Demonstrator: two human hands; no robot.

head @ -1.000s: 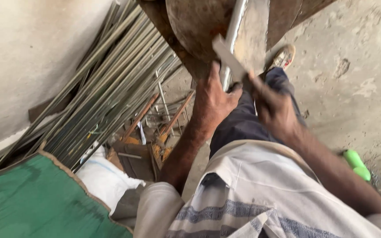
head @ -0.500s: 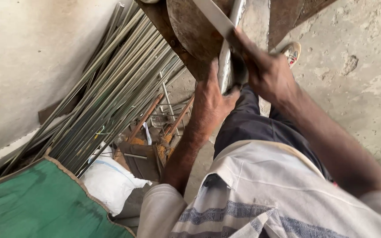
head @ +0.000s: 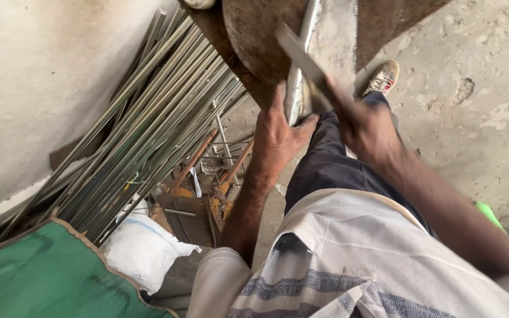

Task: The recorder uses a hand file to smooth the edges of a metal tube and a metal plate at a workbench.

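Two hands on one job: the left hand (head: pixel 278 136) wraps around a single shiny metal rod (head: pixel 299 70) lying on the rusty workbench (head: pixel 254 35), while the right hand (head: pixel 367 126) clamps one flat file (head: pixel 303 59) angled across that rod. One shoe (head: pixel 382 77) is on the dusty concrete floor (head: pixel 472 100). A bundle of metal bars (head: pixel 154 123), too many to count, leans against the plaster wall (head: pixel 42 82).

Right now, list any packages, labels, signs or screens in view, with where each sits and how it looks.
White sack: lower left, on the floor below the leaning metal rods and beside the green sheet; soft, bulging, plain white woven bag with a faint blue line.
No labels, signs or screens show elsewhere; the left hand steadies a metal bar and the right hand grips a flat file.
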